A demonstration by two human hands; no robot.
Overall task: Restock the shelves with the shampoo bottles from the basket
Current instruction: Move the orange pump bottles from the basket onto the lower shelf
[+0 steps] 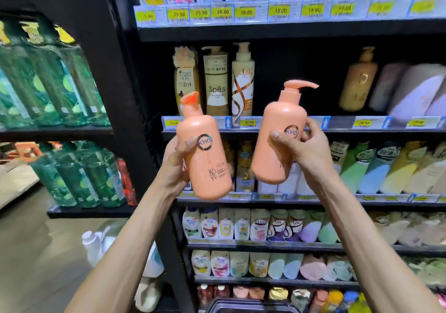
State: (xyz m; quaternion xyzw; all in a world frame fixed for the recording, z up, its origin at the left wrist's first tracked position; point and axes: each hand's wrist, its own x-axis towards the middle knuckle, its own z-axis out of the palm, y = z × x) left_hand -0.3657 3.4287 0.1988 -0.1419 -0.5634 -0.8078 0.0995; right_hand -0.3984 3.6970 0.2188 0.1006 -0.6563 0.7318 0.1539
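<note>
I hold two peach-coloured pump bottles marked KYIO in front of a black shelf unit. My left hand [177,160] grips the left bottle [205,165] round its middle, thumb across the front. My right hand [303,150] grips the right bottle [275,148], which leans slightly right with its pump spout pointing right. Both bottles hover level with the shelf [337,129] that carries three cream and gold bottles [216,83] at its left and has a dark gap behind the right bottle. The dark rim of the basket [251,306] shows at the bottom edge.
Shelves above and below are packed with bottles and refill pouches [386,167]. Yellow price tags [222,12] line the shelf edges. A neighbouring rack at left holds green bottles [55,83]. White bags [101,245] lie on the floor at the black upright post.
</note>
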